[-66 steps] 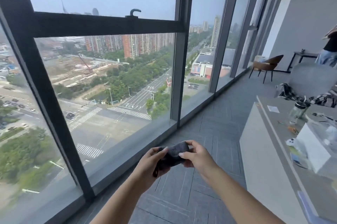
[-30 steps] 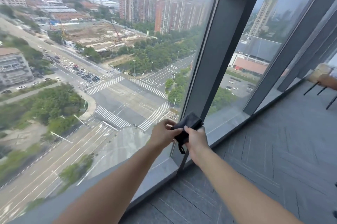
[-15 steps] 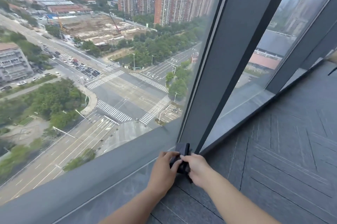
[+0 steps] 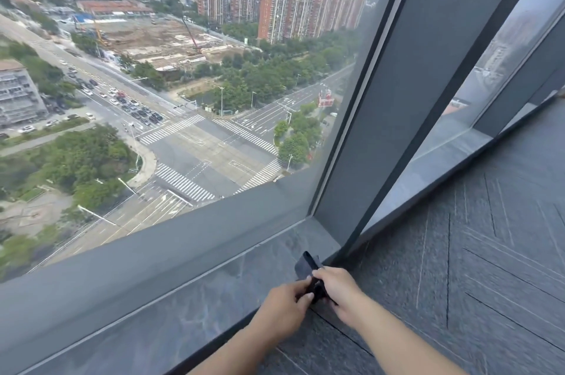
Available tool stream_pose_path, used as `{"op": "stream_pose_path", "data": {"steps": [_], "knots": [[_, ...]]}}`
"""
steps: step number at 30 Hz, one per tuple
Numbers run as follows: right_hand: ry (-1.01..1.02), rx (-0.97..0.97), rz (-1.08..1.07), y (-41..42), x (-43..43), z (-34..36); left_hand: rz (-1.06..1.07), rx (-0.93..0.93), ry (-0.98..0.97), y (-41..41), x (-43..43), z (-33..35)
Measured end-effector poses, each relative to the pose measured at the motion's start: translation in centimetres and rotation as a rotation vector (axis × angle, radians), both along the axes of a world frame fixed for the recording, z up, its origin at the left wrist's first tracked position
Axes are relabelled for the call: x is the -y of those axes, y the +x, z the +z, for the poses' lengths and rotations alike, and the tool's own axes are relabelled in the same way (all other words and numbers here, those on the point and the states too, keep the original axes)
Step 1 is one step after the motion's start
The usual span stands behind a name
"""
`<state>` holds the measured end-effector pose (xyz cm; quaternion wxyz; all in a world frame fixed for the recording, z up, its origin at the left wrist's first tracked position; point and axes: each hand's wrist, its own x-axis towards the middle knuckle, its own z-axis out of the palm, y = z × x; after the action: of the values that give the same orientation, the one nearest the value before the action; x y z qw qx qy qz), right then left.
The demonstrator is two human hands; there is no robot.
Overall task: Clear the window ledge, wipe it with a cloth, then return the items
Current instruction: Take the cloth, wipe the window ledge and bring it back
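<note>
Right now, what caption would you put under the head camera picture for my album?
Both hands, left hand and right hand, hold a dark cloth at the window ledge, high above a city crossroads.

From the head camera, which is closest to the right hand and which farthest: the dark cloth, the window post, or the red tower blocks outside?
1. Cloth: held in the right hand, over the ledge.
2. Window post: just beyond the hands, rising from the ledge's corner.
3. Red tower blocks: far outside, top of view.
</note>
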<state>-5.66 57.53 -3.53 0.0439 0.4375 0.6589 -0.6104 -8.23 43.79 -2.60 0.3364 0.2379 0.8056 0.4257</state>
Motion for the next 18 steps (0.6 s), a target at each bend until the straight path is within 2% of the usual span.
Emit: {"op": "stream_pose_path", "data": {"steps": [3, 7, 9, 11, 13, 15, 18], "knots": [[0.308, -0.058, 0.090, -3.6, -2.0, 0.7, 0.105, 0.050, 0.062, -2.5, 0.1, 0.5], [0.974, -0.158, 0.254, -6.7, -3.2, 0.5, 0.243, 0.061, 0.081, -5.0, 1.3, 0.5], [1.219, -0.103, 0.401, -7.3, -3.9, -1.7, 0.277, 0.070, 0.073, -5.7, 2.1, 0.0], [1.330, 0.027, 0.520, -7.2, -4.7, -4.4, 0.311, 0.101, 0.086, -6.2, 2.7, -0.6], [1.362, 0.111, 0.536, -6.7, -4.9, -6.1, 0.345, 0.126, 0.108, -6.4, 3.3, -1.1], [1.363, 0.102, 0.540, -6.2, -4.7, -6.8, 0.355, 0.126, 0.115, -6.4, 3.7, -1.4], [1.273, 0.062, 0.673, -6.0, -4.8, -7.5, 0.356, 0.139, 0.128, -6.1, 4.2, -1.5]]}}
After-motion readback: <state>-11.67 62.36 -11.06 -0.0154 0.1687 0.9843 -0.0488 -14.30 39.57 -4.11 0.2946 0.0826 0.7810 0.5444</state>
